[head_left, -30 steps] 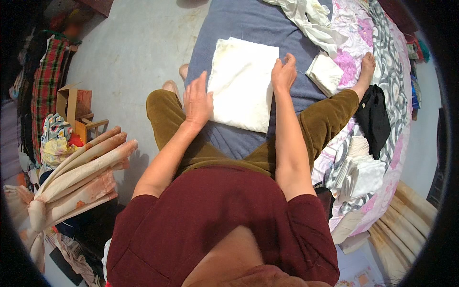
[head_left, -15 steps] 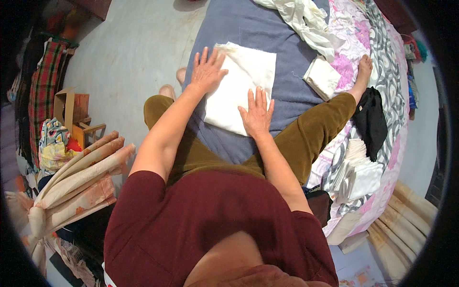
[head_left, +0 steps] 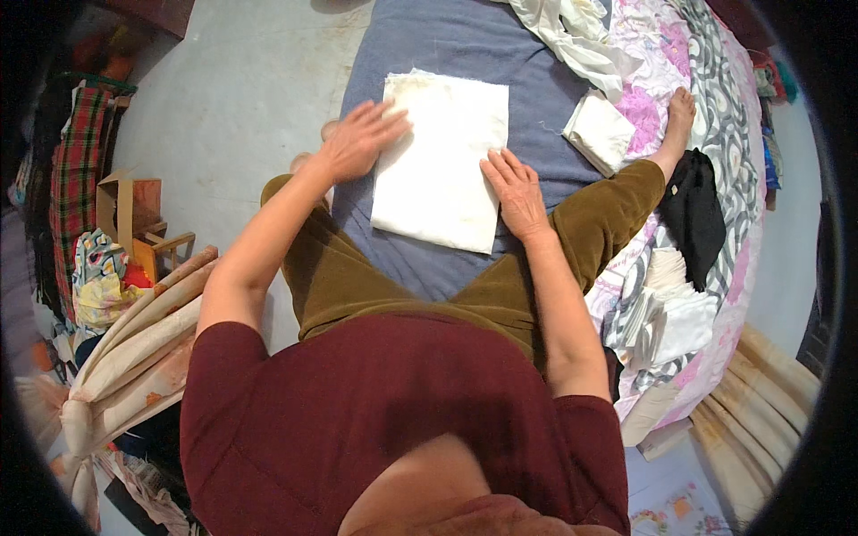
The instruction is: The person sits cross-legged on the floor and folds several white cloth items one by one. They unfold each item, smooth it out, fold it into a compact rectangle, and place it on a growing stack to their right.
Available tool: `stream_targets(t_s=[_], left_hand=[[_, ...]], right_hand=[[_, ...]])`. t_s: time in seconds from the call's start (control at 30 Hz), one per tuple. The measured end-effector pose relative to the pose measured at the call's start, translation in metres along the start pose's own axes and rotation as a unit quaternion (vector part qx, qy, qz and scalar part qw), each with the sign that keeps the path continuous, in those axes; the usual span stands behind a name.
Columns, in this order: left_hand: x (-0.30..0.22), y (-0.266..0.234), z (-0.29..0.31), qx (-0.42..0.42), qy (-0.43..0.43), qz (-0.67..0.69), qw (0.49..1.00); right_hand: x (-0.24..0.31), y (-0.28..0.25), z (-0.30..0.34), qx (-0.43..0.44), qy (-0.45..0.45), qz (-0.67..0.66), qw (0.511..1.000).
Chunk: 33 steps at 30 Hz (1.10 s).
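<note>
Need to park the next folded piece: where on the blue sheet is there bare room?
Bare blue sheet lies above the cream cloth, left of the white heap. A narrower strip runs between that cloth and the small folded piece. The right side is crowded: floral cover, black garment, stacked whites. Both hands, left hand and right hand, press the cloth's edges.

Both bare forearms extend forward from short maroon sleeves, the left hand [head_left: 357, 140] flat and palm-down with fingers spread and angled rightward, the right hand [head_left: 516, 190] likewise flat, palm-down, fingers together pointing forward, neither hand closed around anything.
</note>
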<state>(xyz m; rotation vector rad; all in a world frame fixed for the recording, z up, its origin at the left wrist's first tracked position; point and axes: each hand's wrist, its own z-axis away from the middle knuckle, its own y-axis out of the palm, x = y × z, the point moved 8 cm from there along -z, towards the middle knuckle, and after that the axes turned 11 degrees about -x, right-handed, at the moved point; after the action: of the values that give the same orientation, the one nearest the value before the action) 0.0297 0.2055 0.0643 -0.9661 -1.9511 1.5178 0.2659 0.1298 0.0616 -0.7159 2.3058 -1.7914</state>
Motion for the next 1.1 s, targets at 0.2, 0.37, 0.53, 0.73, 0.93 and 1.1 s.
stream_targets(t_s=[0.2, 0.37, 0.53, 0.73, 0.93, 1.1], left_hand=[[-0.023, -0.002, 0.021, 0.022, -0.030, 0.094, 0.995], [-0.029, -0.005, 0.022, -0.007, -0.036, 0.154, 0.987], [-0.033, -0.003, 0.035, -0.013, 0.051, 0.087, 0.995], [0.006, 0.028, 0.026, 0.037, -0.190, 0.333, 0.923], [0.056, 0.067, 0.025, 0.079, -0.549, 0.523, 0.647], [0.042, 0.062, 0.020, -0.015, -0.487, 0.527, 0.696]], right_hand=[[-0.007, 0.010, -0.015, -0.001, -0.080, 0.037, 0.996], [0.003, 0.006, -0.008, -0.006, -0.121, 0.052, 0.991], [0.011, 0.009, -0.002, 0.005, -0.146, 0.027, 0.989], [-0.026, 0.017, -0.024, 0.050, 0.064, -0.166, 0.983], [-0.092, 0.055, -0.047, 0.052, 0.493, -0.374, 0.783], [-0.094, 0.065, -0.050, -0.046, 0.401, -0.349, 0.846]])
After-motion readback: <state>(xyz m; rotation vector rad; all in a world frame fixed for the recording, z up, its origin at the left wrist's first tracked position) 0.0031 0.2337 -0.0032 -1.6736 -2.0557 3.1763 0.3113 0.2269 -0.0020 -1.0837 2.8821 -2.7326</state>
